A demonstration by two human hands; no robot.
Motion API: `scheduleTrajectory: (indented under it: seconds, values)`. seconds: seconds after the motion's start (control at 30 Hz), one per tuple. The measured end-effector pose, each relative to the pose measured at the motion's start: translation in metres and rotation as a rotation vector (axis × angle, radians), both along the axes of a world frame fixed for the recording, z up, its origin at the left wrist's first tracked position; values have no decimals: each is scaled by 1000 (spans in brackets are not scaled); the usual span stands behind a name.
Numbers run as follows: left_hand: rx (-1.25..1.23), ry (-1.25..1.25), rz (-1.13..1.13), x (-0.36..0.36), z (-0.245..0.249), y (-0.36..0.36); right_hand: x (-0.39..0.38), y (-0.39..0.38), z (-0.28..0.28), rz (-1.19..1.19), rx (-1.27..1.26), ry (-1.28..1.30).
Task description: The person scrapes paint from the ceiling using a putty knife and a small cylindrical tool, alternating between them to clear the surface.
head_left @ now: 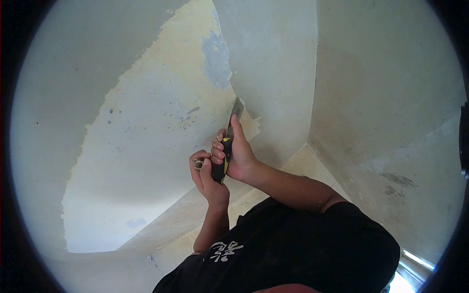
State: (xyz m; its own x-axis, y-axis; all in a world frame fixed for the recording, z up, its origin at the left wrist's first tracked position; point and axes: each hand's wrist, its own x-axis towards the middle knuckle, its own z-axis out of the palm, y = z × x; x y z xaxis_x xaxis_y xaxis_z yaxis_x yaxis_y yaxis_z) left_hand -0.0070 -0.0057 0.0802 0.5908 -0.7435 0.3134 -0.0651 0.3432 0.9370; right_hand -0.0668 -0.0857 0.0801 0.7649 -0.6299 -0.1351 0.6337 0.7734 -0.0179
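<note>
My right hand (pixel 240 157) is wrapped round the black and yellow handle of a scraper (pixel 227 151), its thumb stretched along the metal blade. The blade points up and its tip meets the torn edge of the surface coating, beside a bare yellowish-white patch (pixel 161 107). Lower and to the left, my left hand (pixel 211 183) is closed, with a small pale hollow roll (pixel 198 164) between its curled fingers and thumb. This hand lies against the lower end of the handle. What the roll is made of cannot be made out.
Grey-green coated surfaces (pixel 273 63) surround the patch. A corner seam runs down right of the hands, and another wall (pixel 386 97) with dark smudges (pixel 398 179) stands at the right. Bright light shows at the lower right edge.
</note>
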Motion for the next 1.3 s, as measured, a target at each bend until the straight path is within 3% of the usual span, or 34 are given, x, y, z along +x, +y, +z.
scheduleTrajectory:
  seconds: [0.47,0.57,0.87,0.97,1.0,1.07,1.2,1.3]
  values:
    - [-30,-51,-66,2,-14,0,3,3,-3,-21,-75,142]
    - [2,-81,22,3,-15,-8,4,-4,-4,-33,-46,123]
    - [-32,-107,-57,9,-14,-16,4,-13,0,-60,-58,92]
    - [-4,-247,-14,13,-9,-7,10,-7,-4,-46,-48,82]
    - [3,-124,-87,13,-15,0,9,-6,-6,-27,-78,113]
    - [27,-128,-112,13,-20,-6,8,0,-7,6,-123,164]
    - [66,-191,-59,7,-4,-17,2,-19,5,-141,2,124]
    - [21,-221,-82,0,-12,-4,4,-4,-13,-10,-96,158]
